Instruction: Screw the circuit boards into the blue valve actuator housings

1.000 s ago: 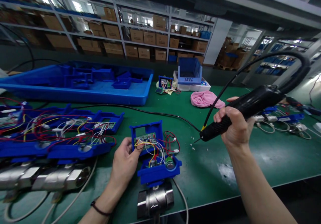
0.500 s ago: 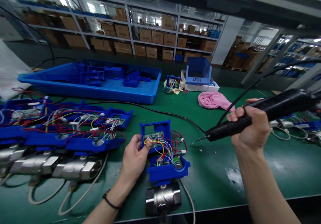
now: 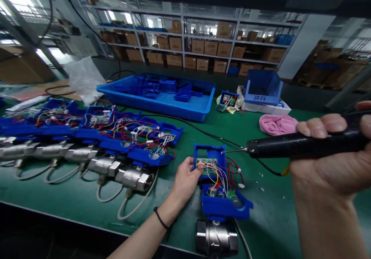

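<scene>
My left hand [image 3: 184,182] grips the left side of an open blue housing [image 3: 209,156], thumb on the small circuit board [image 3: 206,162] inside it. Red, yellow and white wires [image 3: 224,174] run from the board down to the blue base [image 3: 224,207], which sits on a steel valve body [image 3: 216,236]. My right hand [image 3: 333,156] is wrapped round a black electric screwdriver [image 3: 301,146], held level. Its thin bit [image 3: 234,150] points left and ends just at the housing's right wall.
A row of similar wired blue units on steel valves [image 3: 121,162] lies to the left. A large blue tray [image 3: 171,98] with blue parts stands behind. A pink cloth [image 3: 276,123], a blue bin [image 3: 262,89] and a black cable [image 3: 203,131] lie further back. The bench edge runs close in front.
The view has swung left. My right hand has brought the screwdriver up and closer, level now, its bit reaching the housing. My left hand stays on the housing.
</scene>
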